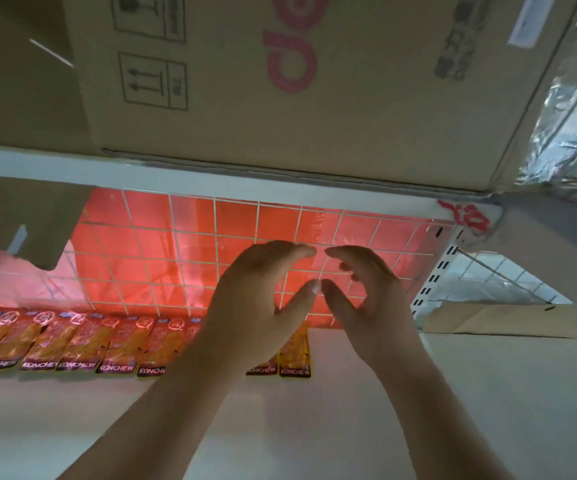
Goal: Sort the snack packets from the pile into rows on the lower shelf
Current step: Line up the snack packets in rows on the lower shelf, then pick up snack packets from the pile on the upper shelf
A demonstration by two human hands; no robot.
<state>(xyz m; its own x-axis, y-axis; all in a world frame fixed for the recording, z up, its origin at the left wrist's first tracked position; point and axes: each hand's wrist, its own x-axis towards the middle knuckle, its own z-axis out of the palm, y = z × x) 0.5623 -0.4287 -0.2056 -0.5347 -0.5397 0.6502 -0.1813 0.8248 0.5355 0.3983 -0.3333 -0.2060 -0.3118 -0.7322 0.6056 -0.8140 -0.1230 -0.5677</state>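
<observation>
I see a big cardboard box [280,98] on the white upper shelf [55,168]. Under it, a white wire grid [148,237] backs the bay, with red sheet [238,220] glowing behind. A slotted upright [432,278] stands at right, crinkled foil [564,116] beyond. The lower shelf [488,393] is plain white.

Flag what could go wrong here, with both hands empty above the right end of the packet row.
The left hand covers part of the packet row in this view; pulling back could drag packets out of line. The end packet shows between the hands, so the right hand could nudge it askew.
</observation>
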